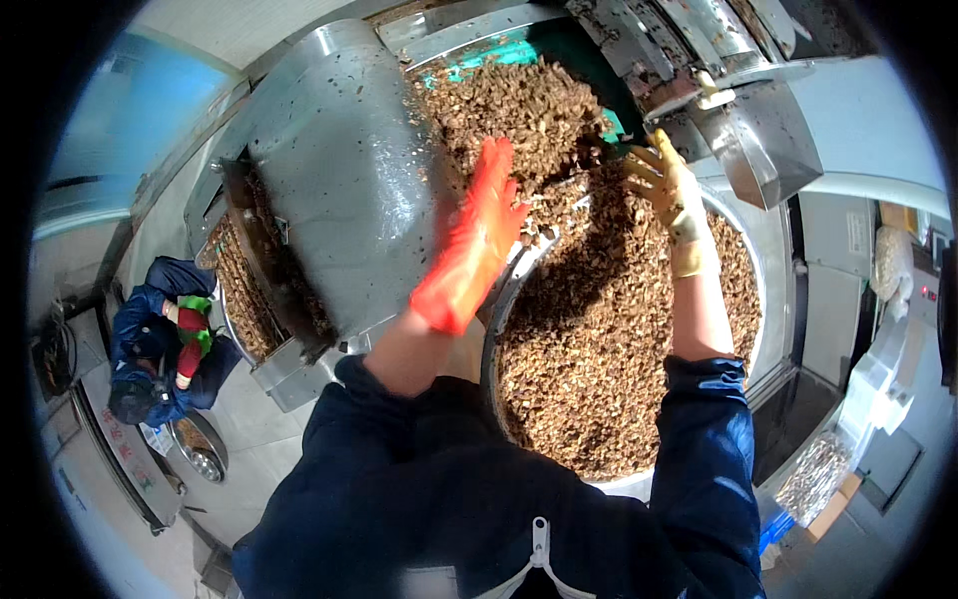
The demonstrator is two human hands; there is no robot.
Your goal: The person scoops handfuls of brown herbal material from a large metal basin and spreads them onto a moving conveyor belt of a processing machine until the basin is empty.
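My left hand, in an orange-red rubber glove, lies over the near left edge of a heap of brown chopped pieces. Its fingers are stretched out and hold nothing that I can see. The heap rests on a green belt under a metal machine. My right hand wears a stained yellowish glove and has its fingers spread beside the belt's right end, above a large round metal pan. Similar brown bits fill that pan nearly to the rim. What the pieces are, I cannot tell.
A curved metal cover stands left of the belt. A metal chute juts out at the upper right. Lower left, a co-worker in dark blue bends near a metal bowl. A filled clear bag lies at the right.
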